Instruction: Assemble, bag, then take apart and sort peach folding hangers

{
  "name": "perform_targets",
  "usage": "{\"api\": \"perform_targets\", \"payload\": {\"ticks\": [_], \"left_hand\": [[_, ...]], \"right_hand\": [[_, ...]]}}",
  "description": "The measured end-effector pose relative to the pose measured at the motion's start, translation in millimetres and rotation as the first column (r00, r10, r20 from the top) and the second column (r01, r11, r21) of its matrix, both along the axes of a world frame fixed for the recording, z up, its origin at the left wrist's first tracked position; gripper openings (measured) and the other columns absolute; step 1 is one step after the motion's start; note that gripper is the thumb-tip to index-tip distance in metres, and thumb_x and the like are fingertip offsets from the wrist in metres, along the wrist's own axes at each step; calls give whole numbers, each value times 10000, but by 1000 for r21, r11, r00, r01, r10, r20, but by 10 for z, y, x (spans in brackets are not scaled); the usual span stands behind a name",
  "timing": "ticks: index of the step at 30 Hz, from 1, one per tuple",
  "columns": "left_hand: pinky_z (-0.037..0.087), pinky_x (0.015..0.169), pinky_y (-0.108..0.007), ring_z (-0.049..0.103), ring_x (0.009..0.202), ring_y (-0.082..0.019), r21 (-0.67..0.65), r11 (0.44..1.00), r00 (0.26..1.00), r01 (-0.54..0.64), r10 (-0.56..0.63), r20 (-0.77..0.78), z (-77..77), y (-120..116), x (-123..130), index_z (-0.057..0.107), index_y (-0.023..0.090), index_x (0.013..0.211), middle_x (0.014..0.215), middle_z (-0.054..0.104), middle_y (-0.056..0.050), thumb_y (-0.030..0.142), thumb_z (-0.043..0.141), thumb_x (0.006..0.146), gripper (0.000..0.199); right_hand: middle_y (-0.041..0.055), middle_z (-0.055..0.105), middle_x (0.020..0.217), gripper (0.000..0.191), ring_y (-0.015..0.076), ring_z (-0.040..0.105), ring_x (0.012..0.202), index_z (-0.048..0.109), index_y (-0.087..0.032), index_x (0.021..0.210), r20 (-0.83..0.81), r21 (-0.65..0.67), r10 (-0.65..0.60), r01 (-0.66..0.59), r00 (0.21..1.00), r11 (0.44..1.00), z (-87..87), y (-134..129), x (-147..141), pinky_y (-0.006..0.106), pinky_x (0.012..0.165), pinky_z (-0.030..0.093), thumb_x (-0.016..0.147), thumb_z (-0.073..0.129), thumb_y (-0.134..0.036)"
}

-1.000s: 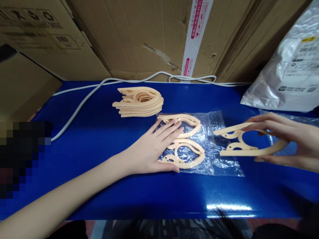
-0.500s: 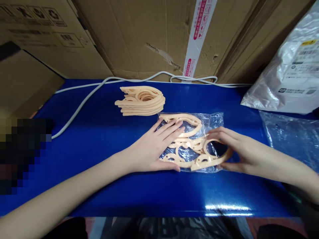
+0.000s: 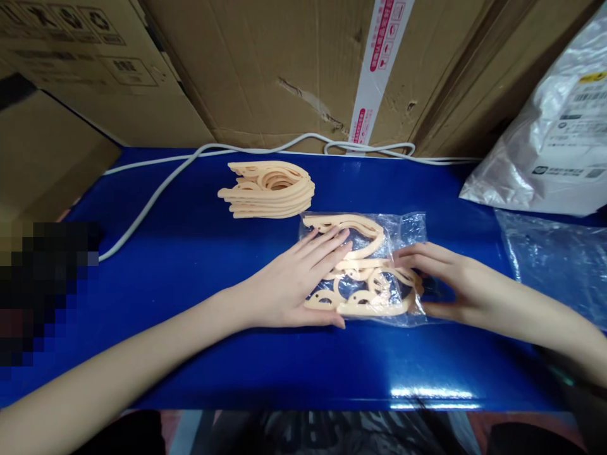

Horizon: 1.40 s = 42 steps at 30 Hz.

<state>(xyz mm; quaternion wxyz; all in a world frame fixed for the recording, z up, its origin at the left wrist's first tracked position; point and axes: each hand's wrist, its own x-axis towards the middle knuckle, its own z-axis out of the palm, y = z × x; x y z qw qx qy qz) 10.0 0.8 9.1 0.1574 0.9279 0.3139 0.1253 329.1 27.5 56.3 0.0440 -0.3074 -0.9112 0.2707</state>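
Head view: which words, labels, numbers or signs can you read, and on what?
No words read surely.
Left cardboard box: recycling arrows; other icons and print blurred.
White tape: red-backed characters and icons, too blurred.
Plastic package: label print too small.
Dark material at bottom edge: large letters, unclear.

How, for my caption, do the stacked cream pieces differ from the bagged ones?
The stacked pieces lie bare; the bagged pieces show through clear film. The stacked pieces form one pile; the bagged pieces spread wider. No hand touches the stacked pieces; the left hand covers some bagged pieces. Both are cream.
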Motion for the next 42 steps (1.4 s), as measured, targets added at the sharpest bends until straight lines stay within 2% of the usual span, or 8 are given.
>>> {"api": "perform_targets", "payload": {"ticks": [16, 21, 26, 28, 30, 33, 38, 42], "left_hand": [[214, 1311, -564, 164, 1611, -353, -88, 996, 996, 11, -3, 89, -8, 0, -27, 203, 84, 1644, 1708, 201, -226, 772, 606, 876, 1107], [187, 1305, -618, 98, 1620, -369, -211, 977, 986, 32, 4, 167, -9, 25, -53, 102, 208, 1676, 1738, 134, -184, 739, 684, 843, 1147], [264, 1307, -491, 193, 1616, -285, -284, 959, 957, -5, 86, 275, 274, 8, -123, 185, 269, 1652, 1744, 190, -104, 514, 540, 1034, 754], [423, 1191, -404, 463, 1472, -253, -238, 961, 953, -141, 197, 230, 467, -39, -136, 442, 232, 1506, 1603, 466, -94, 388, 473, 1067, 467], [537, 839, -323, 696, 1042, -212, -212, 927, 943, -310, 328, 57, 636, -100, -153, 639, 227, 1173, 1182, 724, -43, 363, 431, 1063, 271], [370, 553, -296, 609, 612, -182, -250, 862, 888, -441, 379, -260, 748, -194, -221, 641, 239, 859, 731, 683, 14, 465, 440, 1036, 351], [314, 505, -273, 587, 544, -158, -474, 800, 923, -369, 252, -292, 648, -329, -423, 642, 258, 781, 644, 656, 38, 611, 593, 951, 395], [378, 536, -271, 601, 589, -167, -354, 863, 931, -360, 311, -189, 650, -308, -559, 657, 274, 918, 720, 670, 31, 594, 528, 999, 355]], "right_hand": [[57, 720, 1188, 453, 186, 710, 1035, 682, -233, 1340, -160, -226, -64, 27, 985, 974, -71, 49, -170, 309, 887, 567, 956, 685, -474], [48, 711, 1237, 492, 201, 691, 1109, 652, -283, 1402, -152, -230, -44, 8, 987, 973, -119, 23, -215, 313, 934, 544, 959, 676, -496], [53, 691, 1282, 504, 197, 683, 1105, 569, -328, 1497, -116, -186, -19, -3, 993, 983, -96, 16, -180, 319, 916, 537, 1017, 588, -480], [46, 718, 1164, 504, 192, 693, 1001, 585, -317, 1481, -104, -193, -30, 10, 994, 981, -94, 18, -181, 317, 854, 542, 1011, 586, -500], [44, 727, 1087, 504, 192, 686, 921, 610, -299, 1451, -98, -203, -46, 25, 994, 979, -98, 22, -185, 318, 806, 539, 997, 597, -517], [58, 734, 1056, 463, 205, 675, 888, 679, -268, 1349, -95, -199, -63, 43, 994, 979, -102, 24, -193, 322, 780, 529, 976, 610, -532], [49, 721, 967, 425, 207, 661, 849, 709, -250, 1253, -73, -183, -66, 52, 995, 982, -71, 18, -210, 316, 748, 511, 968, 602, -547], [41, 705, 927, 369, 191, 639, 804, 718, -233, 1116, -75, -161, -52, 39, 996, 986, -65, 26, -223, 294, 693, 484, 968, 599, -550]]}}
